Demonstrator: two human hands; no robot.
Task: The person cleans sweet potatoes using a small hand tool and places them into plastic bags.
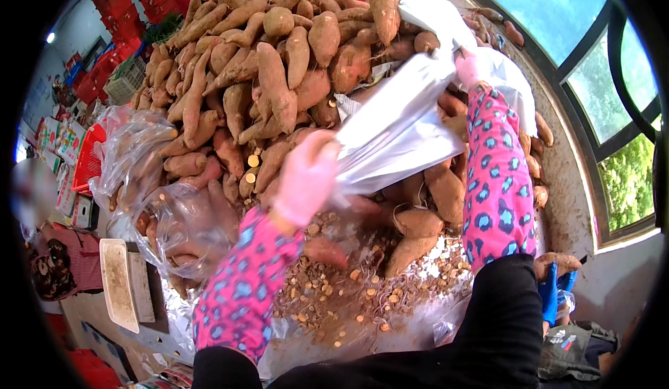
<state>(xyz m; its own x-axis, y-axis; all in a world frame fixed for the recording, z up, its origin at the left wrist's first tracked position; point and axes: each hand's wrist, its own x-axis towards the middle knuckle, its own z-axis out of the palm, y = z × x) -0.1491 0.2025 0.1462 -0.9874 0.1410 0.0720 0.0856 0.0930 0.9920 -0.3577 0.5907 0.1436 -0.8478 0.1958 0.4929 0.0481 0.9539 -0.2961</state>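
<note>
A white plastic sheet or bag (402, 112) is stretched between my hands, over a large heap of sweet potatoes (272, 81). My left hand (308, 180), blurred and in what looks like a pink glove, grips its near end. Higher up and to the right, my right hand (469, 67) is closed on a bunched part of it. More white plastic (504, 83) spreads beyond that hand towards the windowsill. Below the sheet lies a sweet potato with a narrow neck (418, 232), among cut-off slices (324, 284) and dirt.
Clear plastic bags (183, 227) cover sweet potatoes at the left. Beside them are a red crate (90, 159) and a pale tray (120, 284). Another person's blue-gloved hand (550, 295) holds a sweet potato (556, 266) at right. A window (601, 91) borders the heap.
</note>
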